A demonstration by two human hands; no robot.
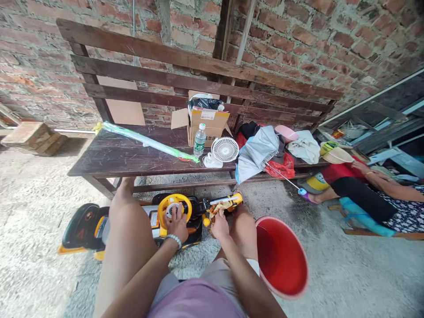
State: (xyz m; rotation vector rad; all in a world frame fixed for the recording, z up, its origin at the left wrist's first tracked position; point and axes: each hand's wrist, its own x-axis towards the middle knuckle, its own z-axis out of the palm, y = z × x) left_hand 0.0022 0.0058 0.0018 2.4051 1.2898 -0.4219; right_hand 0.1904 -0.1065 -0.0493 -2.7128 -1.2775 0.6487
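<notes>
A black and yellow toy ride-on car (99, 225) lies on the concrete floor between my knees. My left hand (176, 223), with a bead bracelet at the wrist, rests on its yellow steering wheel (174, 206) and grips the rim. My right hand (219, 221) holds a crumpled yellowish cloth (219, 206) against the front of the car. A red plastic basin (281, 258) stands tilted by my right knee.
A dark wooden bench (132, 154) stands before a brick wall, carrying a cardboard box (207, 123), a water bottle (199, 140), a small white fan (223, 152), a grey umbrella (260, 152) and clothes. Another person (371, 190) sits at the right.
</notes>
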